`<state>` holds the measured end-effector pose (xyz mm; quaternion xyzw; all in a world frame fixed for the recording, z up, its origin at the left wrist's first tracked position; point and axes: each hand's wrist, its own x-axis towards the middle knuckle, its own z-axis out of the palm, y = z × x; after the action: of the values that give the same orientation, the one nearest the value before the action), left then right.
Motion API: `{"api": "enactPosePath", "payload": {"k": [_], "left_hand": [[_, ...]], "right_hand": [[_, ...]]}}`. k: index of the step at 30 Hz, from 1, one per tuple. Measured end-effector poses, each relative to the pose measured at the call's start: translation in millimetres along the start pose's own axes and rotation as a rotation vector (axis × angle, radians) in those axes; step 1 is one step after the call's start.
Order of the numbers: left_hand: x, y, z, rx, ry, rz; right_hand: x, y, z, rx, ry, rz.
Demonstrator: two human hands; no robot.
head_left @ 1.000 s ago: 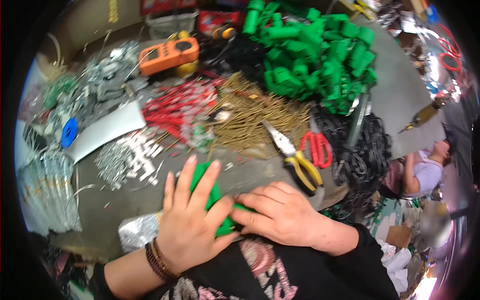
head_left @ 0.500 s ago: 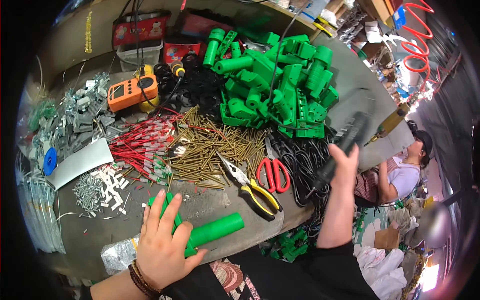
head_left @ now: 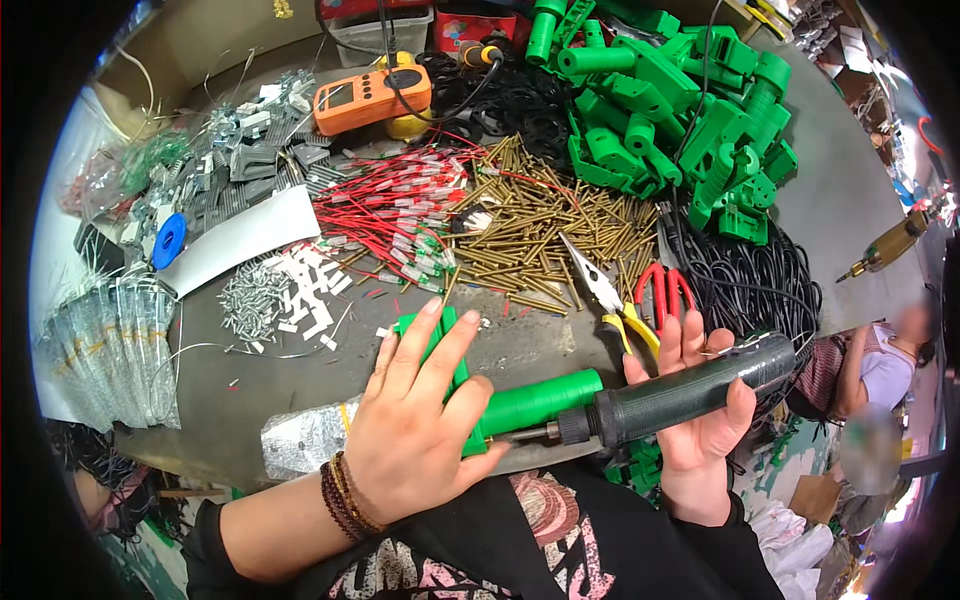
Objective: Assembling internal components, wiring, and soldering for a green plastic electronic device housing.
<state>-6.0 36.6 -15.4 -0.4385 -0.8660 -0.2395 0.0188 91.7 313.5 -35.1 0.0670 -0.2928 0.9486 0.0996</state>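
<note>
At the near edge of the workbench (head_left: 225, 415), the spread left hand (head_left: 415, 430) pins a green plastic housing (head_left: 510, 408), its cylinder's long axis pointing right; the right hand (head_left: 697, 438) loosely holds an electric screwdriver (head_left: 680, 395), bit leftward.

yellow-handled pliers (head_left: 604, 296), red-handled scissors (head_left: 660, 290), heaped brass-coloured rods (head_left: 555, 235), orange boxy device (head_left: 372, 100), bundled black cables (head_left: 765, 275)

Left grip (head_left: 405, 425) palm down, fingers (head_left: 412, 350) extended forward, thumb (head_left: 476, 466) out sideways; right grip (head_left: 692, 445) palm up, fingers bent.
</note>
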Motion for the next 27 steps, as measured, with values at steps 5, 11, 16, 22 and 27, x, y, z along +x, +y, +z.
{"api": "enactPosePath", "payload": {"k": [5, 11, 16, 22, 27], "left_hand": [[0.9, -0.1, 0.0, -0.008, 0.007, 0.013], [-2.6, -0.6, 0.1, -0.008, 0.035, 0.002], [-2.2, 0.2, 0.0, -0.017, 0.046, 0.005], [-0.7, -2.8, 6.1, -0.033, 0.047, 0.014], [-3.7, -0.8, 0.1, -0.007, 0.041, -0.004]], "right_hand": [[-3.1, 7.9, 3.4, 0.05, 0.072, -0.006], [-0.8, 19.6, 4.0, 0.094, 0.072, 0.027], [-3.0, 18.0, -0.2, 0.046, -0.019, 0.01], [-2.4, 13.5, -2.1, 0.006, -0.066, -0.005], [0.0, 16.4, 0.5, 0.004, -0.091, -0.007]]}}
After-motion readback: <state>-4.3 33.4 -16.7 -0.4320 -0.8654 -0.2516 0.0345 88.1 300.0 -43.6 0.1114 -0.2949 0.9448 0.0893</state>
